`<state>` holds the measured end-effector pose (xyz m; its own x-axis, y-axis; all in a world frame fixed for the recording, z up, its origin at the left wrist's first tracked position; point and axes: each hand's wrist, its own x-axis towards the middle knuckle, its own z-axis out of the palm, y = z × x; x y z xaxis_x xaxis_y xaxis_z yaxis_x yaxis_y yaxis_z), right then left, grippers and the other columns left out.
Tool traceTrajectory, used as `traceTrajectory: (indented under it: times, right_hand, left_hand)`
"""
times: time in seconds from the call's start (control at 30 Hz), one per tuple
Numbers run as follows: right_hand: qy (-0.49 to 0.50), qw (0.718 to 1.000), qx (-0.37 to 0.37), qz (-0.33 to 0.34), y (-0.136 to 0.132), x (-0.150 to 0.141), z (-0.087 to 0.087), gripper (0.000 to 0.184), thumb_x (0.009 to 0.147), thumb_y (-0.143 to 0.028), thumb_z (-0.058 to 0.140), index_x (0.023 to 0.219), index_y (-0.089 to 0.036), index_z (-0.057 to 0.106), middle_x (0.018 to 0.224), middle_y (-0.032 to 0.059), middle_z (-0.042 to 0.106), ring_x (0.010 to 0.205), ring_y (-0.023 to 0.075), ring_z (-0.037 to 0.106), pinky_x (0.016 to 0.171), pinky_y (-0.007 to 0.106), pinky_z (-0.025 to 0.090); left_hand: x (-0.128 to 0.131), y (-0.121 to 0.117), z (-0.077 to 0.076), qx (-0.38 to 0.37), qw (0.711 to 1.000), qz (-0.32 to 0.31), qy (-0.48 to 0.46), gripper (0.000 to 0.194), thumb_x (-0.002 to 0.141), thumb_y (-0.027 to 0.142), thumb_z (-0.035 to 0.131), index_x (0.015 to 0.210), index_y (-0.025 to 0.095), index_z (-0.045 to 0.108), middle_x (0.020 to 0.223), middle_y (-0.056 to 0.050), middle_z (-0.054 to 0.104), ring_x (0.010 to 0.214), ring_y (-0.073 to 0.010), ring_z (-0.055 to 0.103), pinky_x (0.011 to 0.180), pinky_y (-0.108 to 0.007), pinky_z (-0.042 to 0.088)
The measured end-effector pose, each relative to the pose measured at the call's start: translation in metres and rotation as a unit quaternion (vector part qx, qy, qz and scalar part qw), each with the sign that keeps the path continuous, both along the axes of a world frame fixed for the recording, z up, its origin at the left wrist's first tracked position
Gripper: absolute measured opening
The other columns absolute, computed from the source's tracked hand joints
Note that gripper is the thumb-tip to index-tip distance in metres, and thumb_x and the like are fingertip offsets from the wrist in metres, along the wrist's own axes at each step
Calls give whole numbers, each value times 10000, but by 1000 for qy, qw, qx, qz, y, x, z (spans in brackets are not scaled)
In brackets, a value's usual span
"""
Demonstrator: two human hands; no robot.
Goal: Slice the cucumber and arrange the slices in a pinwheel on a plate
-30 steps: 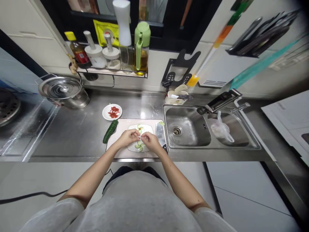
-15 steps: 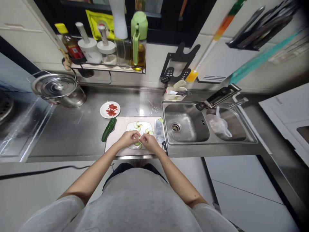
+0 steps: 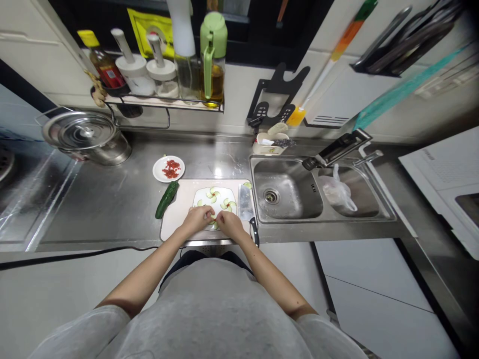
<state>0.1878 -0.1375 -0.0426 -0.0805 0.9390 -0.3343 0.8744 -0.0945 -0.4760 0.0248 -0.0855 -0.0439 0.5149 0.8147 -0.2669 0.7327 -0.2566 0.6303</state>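
Cucumber slices are on the white plate, lower centre of the frame, fanned in small clusters. Change over the last second: both hands have shifted down the plate to its near edge, so the right-hand cluster, covered a second ago, is now in plain view. My read: work has moved onto the near cluster, top and right ones left alone. Left hand and right hand have fingers curled, tips close together over that cluster; red speck there, can't tell if either is gripping it. Cutting board sits under the plate, cleaver to the right. Whole cucumber and dish of red pieces lie left of centre, same spots relative to the board.
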Motion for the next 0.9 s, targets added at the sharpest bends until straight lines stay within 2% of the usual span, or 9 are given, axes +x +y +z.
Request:
traceTrajectory:
  times: [0.37,0.9]
  right_hand:
    - [-51,999,-14,-5,0,-6,-1,200,907,-242,447,869,-195,638,876,57,690,839,180,590,697,275,306]
    - [-66,998,-10,-2,3,-10,-8,167,907,-252,447,875,-196,602,931,57,694,870,187,603,751,310,302]
  left_hand:
    - [7,-6,-3,-10,999,29,24,108,768,281,612,861,242,652,802,5,686,828,-205,613,802,-328,347]
    - [12,-8,-2,4,998,22,61,105,758,231,597,858,221,631,814,-28,663,878,-235,591,826,-378,299]
